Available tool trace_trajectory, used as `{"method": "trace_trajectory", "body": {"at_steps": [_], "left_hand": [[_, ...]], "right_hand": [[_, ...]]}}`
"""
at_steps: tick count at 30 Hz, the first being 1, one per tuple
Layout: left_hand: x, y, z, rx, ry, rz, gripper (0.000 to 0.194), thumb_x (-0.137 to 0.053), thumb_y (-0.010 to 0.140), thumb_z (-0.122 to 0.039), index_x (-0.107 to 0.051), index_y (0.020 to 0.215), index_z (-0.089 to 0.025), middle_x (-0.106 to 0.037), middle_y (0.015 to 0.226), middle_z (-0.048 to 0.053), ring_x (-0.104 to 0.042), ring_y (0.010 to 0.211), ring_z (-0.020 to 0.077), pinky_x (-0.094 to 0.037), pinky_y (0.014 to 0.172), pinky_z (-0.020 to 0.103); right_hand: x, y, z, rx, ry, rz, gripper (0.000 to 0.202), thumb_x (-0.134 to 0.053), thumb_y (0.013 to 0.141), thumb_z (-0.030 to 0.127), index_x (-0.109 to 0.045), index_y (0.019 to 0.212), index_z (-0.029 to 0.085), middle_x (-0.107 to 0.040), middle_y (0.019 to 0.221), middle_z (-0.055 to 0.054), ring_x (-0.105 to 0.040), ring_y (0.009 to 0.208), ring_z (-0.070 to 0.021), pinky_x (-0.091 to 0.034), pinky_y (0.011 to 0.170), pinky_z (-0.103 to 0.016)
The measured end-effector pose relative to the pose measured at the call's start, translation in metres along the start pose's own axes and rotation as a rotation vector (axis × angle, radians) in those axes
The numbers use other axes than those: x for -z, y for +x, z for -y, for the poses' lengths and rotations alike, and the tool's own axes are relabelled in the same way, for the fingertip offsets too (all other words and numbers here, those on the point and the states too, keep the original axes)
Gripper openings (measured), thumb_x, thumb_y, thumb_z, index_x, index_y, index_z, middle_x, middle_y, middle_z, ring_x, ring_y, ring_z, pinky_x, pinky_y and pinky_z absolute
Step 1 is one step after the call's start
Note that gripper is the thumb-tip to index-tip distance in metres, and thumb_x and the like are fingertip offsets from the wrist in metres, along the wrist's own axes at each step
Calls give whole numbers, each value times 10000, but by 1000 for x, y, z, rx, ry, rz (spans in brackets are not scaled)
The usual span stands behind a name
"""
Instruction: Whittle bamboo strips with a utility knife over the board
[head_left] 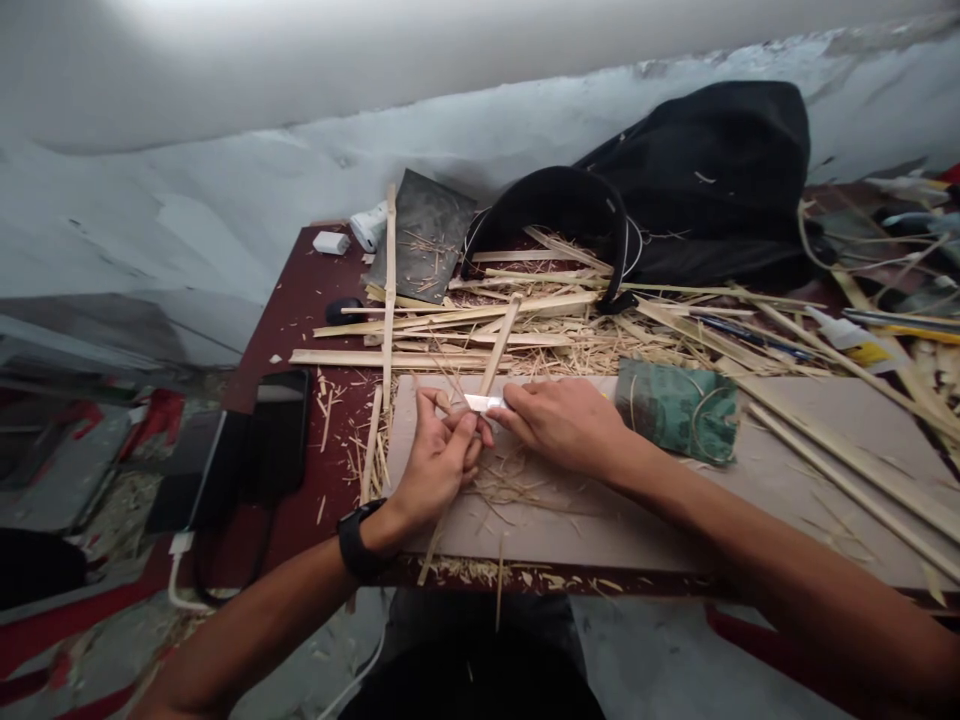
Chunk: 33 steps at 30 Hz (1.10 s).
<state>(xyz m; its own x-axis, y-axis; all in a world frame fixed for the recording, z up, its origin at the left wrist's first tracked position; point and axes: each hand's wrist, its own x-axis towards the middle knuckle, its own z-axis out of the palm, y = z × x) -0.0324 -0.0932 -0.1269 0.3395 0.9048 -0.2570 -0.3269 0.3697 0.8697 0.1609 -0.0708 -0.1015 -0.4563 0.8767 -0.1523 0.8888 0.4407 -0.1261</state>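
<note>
My right hand (566, 418) is closed round the handle of a utility knife, its bright blade (484, 403) pointing left toward my other hand. Pinched in my left hand (441, 450) is a thin bamboo strip, mostly covered by the fingers, with the blade at or very near it. Both hands are over a pale board (517, 535), where fine bamboo shavings (510, 485) lie scattered. Just past the blade a flat bamboo slat (501, 345) leans away from me. A black watch (361, 540) is on my left wrist.
Bamboo strips (450, 325) and shavings cover the back of the dark red table (281, 300). A green patterned piece (679, 410) lies right of my right hand. Phones (274, 430) sit at left. Behind are a black band (559, 180), dark sandpaper-like sheet (431, 230) and black bag (720, 190).
</note>
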Motion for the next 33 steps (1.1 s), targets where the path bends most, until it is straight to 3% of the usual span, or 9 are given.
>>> {"method": "trace_trajectory", "body": {"at_steps": [3,7,10,18,24,33], "left_hand": [[-1,-2,0,-4,5,-28,554,-785,996,-436,-246,982,-310,-684,806,-96,-299,398,23,-218,371,74],[-3,-9,2,26,-14,42,570,-781,1003,-444,-228,965,-309,-700,806,-92,-294,391,22,-210,375,90],[-4,-11,3,55,1,105,562,-763,1019,-440,-221,956,-305,-742,856,-62,-295,397,19,-218,376,91],[0,-6,3,26,11,89,546,-739,1031,-445,-216,957,-308,-737,839,-59,-268,392,20,-212,356,74],[-2,-11,3,57,17,118,532,-744,1034,-417,-228,965,-303,-696,825,-86,-301,398,13,-228,373,72],[1,-9,0,99,3,165,529,-754,1030,-421,-242,979,-300,-719,894,-66,-339,391,4,-246,354,80]], "right_hand": [[-1,4,-7,6,-8,-57,612,-225,1156,574,-710,1093,205,-809,929,-96,-649,705,-204,-163,600,-364],[4,8,-40,-272,-61,-170,652,-204,1143,589,-706,1036,186,-784,873,-134,-616,653,-210,-201,605,-352],[10,7,-60,-380,-87,-244,660,-200,1142,586,-710,1051,177,-784,902,-150,-619,686,-221,-217,625,-361],[6,11,-32,-176,-46,-183,642,-221,1152,571,-710,1065,164,-796,930,-132,-619,713,-211,-201,634,-360],[10,14,-59,-367,-122,-241,667,-189,1153,584,-705,1069,169,-806,956,-143,-639,706,-210,-179,627,-360],[11,16,-61,-284,-100,-215,650,-200,1157,564,-715,1088,175,-815,980,-134,-662,745,-216,-191,640,-361]]}}
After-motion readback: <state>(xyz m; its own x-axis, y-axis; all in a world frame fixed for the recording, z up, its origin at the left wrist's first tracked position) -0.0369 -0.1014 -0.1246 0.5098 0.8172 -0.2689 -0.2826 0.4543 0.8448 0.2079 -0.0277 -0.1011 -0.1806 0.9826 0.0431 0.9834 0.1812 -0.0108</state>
